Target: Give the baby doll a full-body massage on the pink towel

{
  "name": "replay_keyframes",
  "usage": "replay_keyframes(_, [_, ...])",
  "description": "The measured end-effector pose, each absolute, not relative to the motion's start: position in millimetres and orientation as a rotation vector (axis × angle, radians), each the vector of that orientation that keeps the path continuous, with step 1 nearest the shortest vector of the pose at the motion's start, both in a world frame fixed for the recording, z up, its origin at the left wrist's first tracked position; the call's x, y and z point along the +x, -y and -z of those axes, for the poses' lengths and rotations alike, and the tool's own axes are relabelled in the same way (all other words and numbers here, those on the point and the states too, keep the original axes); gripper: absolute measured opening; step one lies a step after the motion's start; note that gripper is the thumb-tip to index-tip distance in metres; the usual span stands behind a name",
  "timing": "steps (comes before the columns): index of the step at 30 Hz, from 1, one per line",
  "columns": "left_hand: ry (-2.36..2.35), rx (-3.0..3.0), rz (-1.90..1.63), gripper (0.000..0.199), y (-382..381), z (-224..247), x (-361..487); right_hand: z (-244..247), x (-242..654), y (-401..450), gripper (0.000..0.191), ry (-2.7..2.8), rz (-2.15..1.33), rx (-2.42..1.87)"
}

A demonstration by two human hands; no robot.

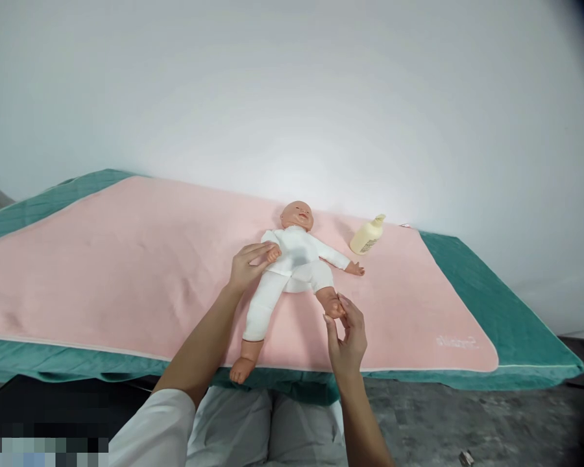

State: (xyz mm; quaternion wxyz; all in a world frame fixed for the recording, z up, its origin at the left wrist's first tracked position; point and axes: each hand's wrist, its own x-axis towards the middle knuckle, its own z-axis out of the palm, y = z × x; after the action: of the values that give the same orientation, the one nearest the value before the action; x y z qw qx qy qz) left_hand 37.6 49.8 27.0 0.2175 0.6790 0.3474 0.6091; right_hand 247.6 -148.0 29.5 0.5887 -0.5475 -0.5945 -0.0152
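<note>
Two limbs sit in my grip: left hand (246, 268) pinching the white-clothed baby doll (298, 257) by its wrist end (273, 253), right hand (349, 344) by its foot (335, 309). It lies face-up on pink fabric (126, 259); shifting either calls for lightness.

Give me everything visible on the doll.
The doll lies on its back on the pink mat, head toward the wall. Bald head, hands and feet look like skin-toned plastic or rubber; white long-sleeved top with a greyish patch, white trousers. Legs spread, one bent. The person's left hand holds one doll hand, their right hand the bent leg's foot. The other foot reaches past the mat's near edge.
</note>
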Motion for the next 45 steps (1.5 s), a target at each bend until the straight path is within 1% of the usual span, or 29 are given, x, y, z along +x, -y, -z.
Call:
replay_keyframes(4, [-1.102,1.496,-1.77,0.034,-53.0,-29.4,35.0,-31.1,249.8,157.8,0.047,1.37,-0.007,-1.275])
replay_keyframes(6, [-1.107,1.299,-1.832,0.036,-59.5,-30.5,31.8,-32.1,251.2,162.5,0.046,1.371,-0.014,-1.275])
replay_keyframes(11, [-1.078,0.876,-1.964,0.031,-78.3,-28.6,19.4,-31.7,256.0,173.2,0.048,1.373,-0.018,-1.285])
replay_keyframes(16, [-1.06,0.484,-1.822,0.021,-84.9,-21.3,8.1,-26.5,259.0,186.5,0.051,1.37,-0.031,-1.316])
replay_keyframes(19, [-1.036,0.423,-1.794,0.018,-87.1,-16.5,4.8,-20.3,259.2,195.8,0.053,1.378,-0.058,-1.339])
replay_keyframes(24, [-1.066,0.371,-1.767,0.019,-94.1,-10.0,2.4,-1.9,258.3,209.3,0.055,1.412,-0.117,-1.39])
replay_keyframes(28, [-1.073,0.304,-1.745,0.017,-100.5,-4.4,-0.5,14.8,258.7,215.0,0.058,1.483,-0.081,-1.484])
replay_keyframes(34, [-1.096,0.358,-1.722,0.024,-107.0,2.8,-4.6,27.6,255.5,216.4,0.061,1.564,0.003,-1.547])
replay_keyframes(37, [-1.098,0.363,-1.734,0.024,-107.4,3.3,-5.1,32.6,252.3,216.3,0.062,1.586,0.034,-1.539])
replay_keyframes(45, [-1.077,0.294,-1.737,0.024,-103.4,-3.3,-3.2,46.1,249.9,216.3,0.059,1.627,-0.031,-1.555])
